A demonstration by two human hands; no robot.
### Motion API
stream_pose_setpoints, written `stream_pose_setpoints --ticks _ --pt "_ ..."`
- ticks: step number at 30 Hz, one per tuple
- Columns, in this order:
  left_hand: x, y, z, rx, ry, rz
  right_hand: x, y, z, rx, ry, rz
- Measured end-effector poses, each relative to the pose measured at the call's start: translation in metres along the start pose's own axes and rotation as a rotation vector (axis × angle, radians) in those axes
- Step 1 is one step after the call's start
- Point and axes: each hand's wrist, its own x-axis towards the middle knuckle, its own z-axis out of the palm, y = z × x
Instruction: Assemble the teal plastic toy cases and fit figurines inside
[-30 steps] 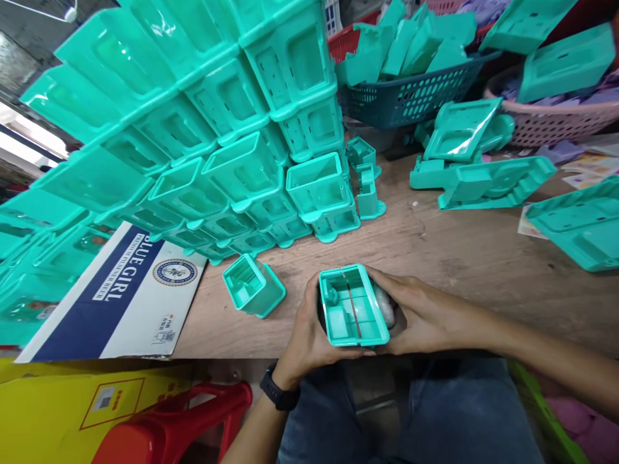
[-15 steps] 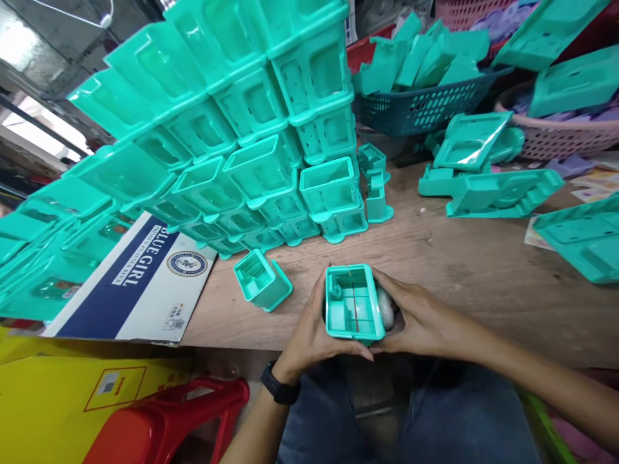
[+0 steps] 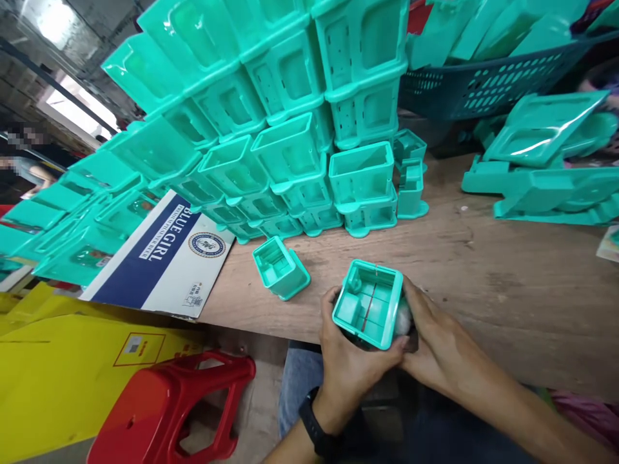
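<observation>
Above the table's near edge, a teal open-topped plastic box point(image 3: 383, 298) is held between my two hands. Its inside faces up at me, showing moulded parts and a thin red line across it. My left hand point(image 3: 351, 354) wraps the near left side, with the thumb along the near edge. My right hand point(image 3: 435, 332) closes round the right side. A greyish rounded thing point(image 3: 402, 319) shows between that palm and the box; its kind I cannot make out. Another teal box point(image 3: 280, 270) stands on the table to the left, apart from my hands.
Tall stacks of teal boxes point(image 3: 285, 154) rise behind. A dark basket point(image 3: 503, 84) holds teal parts, and loose teal panels point(image 3: 546, 129) lie at right. On the left are a Blue Girl carton point(image 3: 169, 258), a red stool point(image 3: 140, 412) and a yellow box point(image 3: 62, 380).
The view has swung, so the surroundings appear further right. The held box has turned slightly clockwise, and my left thumb has moved further along its near side. Both hands keep hold of it.
</observation>
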Motion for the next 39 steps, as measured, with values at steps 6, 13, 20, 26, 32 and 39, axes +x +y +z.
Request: stream_pose_setpoints --ticks 6,13,20,26,32,39 --pt "0.0 0.003 0.004 0.03 0.061 0.058 0.006 -0.01 -0.003 0.039 -0.067 0.02" --pt "0.001 0.007 0.006 -0.033 -0.001 0.048 0.001 -0.014 0.009 -0.066 -0.003 0.016" --pt "0.005 0.002 0.002 -0.075 -0.046 0.074 0.012 -0.006 -0.016 -0.065 -0.094 -0.074" --pt "0.006 -0.003 -0.002 -0.039 -0.016 0.114 0.022 -0.028 -0.061 -0.274 -0.004 -0.048" --pt "0.001 -0.003 -0.005 -0.101 -0.054 0.11 0.018 -0.07 -0.013 -0.41 0.022 -0.19" --pt "0.0 -0.01 -0.006 -0.112 -0.05 0.16 0.015 -0.074 0.007 -0.509 0.033 -0.23"
